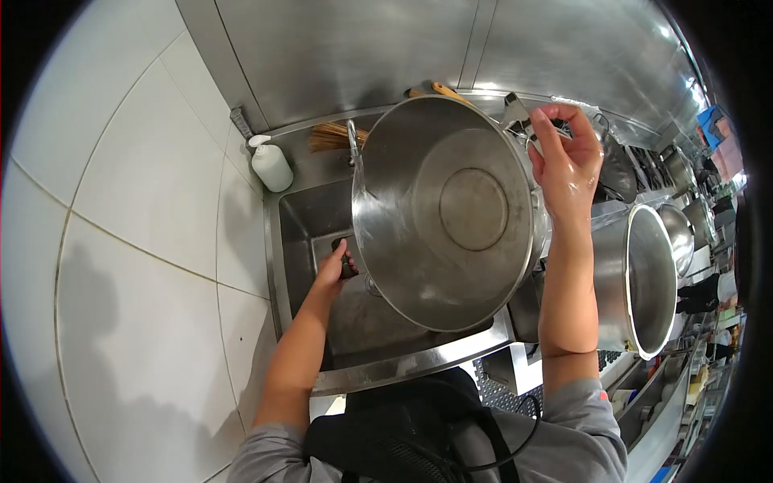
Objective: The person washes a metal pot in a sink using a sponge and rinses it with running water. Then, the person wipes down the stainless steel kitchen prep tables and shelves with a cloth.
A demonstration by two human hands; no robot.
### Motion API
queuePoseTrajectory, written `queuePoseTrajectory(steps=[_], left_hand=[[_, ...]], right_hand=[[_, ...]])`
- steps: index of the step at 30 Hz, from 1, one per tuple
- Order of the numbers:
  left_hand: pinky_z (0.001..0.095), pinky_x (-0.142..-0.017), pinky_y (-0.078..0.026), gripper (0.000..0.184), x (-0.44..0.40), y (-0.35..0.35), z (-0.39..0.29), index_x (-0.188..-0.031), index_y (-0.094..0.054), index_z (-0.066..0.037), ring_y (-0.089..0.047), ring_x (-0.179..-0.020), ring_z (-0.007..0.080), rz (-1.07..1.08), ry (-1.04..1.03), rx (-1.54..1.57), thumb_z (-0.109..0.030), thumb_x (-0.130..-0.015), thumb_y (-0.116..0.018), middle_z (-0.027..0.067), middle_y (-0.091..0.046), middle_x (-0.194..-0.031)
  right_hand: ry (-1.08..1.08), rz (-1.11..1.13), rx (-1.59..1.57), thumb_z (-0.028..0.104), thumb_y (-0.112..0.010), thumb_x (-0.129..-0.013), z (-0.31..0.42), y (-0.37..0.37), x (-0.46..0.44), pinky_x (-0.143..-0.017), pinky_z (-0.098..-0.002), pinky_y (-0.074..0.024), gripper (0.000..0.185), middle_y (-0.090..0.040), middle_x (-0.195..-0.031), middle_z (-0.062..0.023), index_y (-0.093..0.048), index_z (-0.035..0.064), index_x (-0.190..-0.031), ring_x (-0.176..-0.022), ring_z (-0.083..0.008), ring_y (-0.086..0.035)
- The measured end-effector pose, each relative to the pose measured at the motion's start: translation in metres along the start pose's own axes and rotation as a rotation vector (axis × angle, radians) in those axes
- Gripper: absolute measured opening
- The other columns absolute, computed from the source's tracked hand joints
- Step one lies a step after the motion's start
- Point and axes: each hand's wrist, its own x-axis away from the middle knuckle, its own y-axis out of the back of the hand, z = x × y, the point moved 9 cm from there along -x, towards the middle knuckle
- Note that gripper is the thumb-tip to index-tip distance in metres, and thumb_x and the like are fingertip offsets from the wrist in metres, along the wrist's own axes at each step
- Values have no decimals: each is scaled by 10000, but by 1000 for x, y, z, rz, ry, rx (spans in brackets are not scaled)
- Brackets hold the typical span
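The big steel pot (443, 213), tilted with its mouth facing the wearer, is over the sink (386, 378) between the two hands, and water from the tap (353, 141) beyond the left grip suggests rinsing; turning the pot would call for support from both sides. The left hand (334, 266), arm reaching down, wraps a dark handle (348, 269); the right hand (568, 157), raised with bent fingers, is beside a metal tab (515, 109), its hold unclear.
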Motion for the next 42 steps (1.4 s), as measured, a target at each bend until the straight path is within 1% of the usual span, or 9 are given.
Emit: queuePoseTrajectory(steps=[10, 13, 16, 19, 27, 29, 36, 38, 42], left_hand=[[359, -640, -509, 413, -9, 11, 21, -917, -529, -52, -578, -667, 209, 34, 56, -65, -452, -910, -634, 83, -565, -778], [316, -530, -415, 466, 33, 30, -8, -901, -542, -56, -486, -534, 189, 11, 63, 254, -518, -890, -599, 51, -511, -665], [275, -478, -375, 532, 73, 36, -30, -948, -549, -32, -422, -478, 128, 429, 15, 734, -561, -939, -493, 32, -468, -630], [257, -497, -376, 541, 122, 32, -61, -1020, -515, -7, -416, -496, 115, 594, -96, 798, -542, -963, -457, 28, -443, -650], [279, -487, -347, 385, 246, 6, -137, -970, -513, -47, -388, -500, 122, 229, -327, 599, -431, -953, -513, 15, -446, -660], [304, -451, -333, 225, 265, 4, -148, -955, -512, -61, -389, -476, 145, 38, -407, 479, -279, -914, -543, 18, -454, -635], [410, -432, -437, 194, 251, -67, -125, -916, -459, -58, -491, -424, 270, 71, -396, 49, -66, -743, -546, 109, -480, -591], [406, -444, -458, 217, 229, -62, -108, -905, -447, -44, -506, -428, 269, 51, -355, 70, -19, -711, -540, 128, -489, -584], [381, -494, -497, 202, 176, -44, -76, -868, -465, -35, -548, -465, 250, 92, -279, -60, 54, -708, -551, 132, -536, -599]], right_hand=[[-13, -23, 98, 150, -667, -899, -15, 0, -13, -441, -187, -265, 124, -470, -523, 69, -599, 47, -889, -454, -6, -382], [-146, -106, 64, 215, -687, -873, -71, 25, -42, -412, -193, -282, 165, -448, -526, 70, -609, 73, -842, -435, -17, -388], [-301, -111, 48, 234, -685, -882, -155, 33, -57, -356, -187, -232, 140, -416, -581, 86, -614, 127, -827, -430, -22, -383], [-276, -90, 132, 251, -675, -867, -238, 25, -67, -363, -232, -281, 203, -468, -585, 44, -624, 58, -830, -441, -53, -412], [-673, 200, 77, 227, -660, -860, -383, -48, -6, -361, -270, -336, 217, -466, -576, 17, -650, 13, -898, -424, -91, -414], [-767, 264, -53, 216, -653, -850, -420, -72, 19, -360, -278, -353, 215, -488, -604, 2, -646, 6, -896, -436, -106, -428], [-1036, 368, 55, 221, -627, -859, -546, -104, 115, -465, -305, -419, 206, -494, -643, -13, -639, 38, -955, -501, -106, -451], [-1002, 306, 155, 288, -631, -862, -574, -96, 130, -620, -362, -502, 319, -618, -790, -87, -650, 10, -1016, -664, -207, -607], [-866, 350, 610, 375, -626, -862, -629, -72, 130, -844, -423, -495, 481, -675, -1036, -184, -632, -19, -1138, -975, -338, -649]])
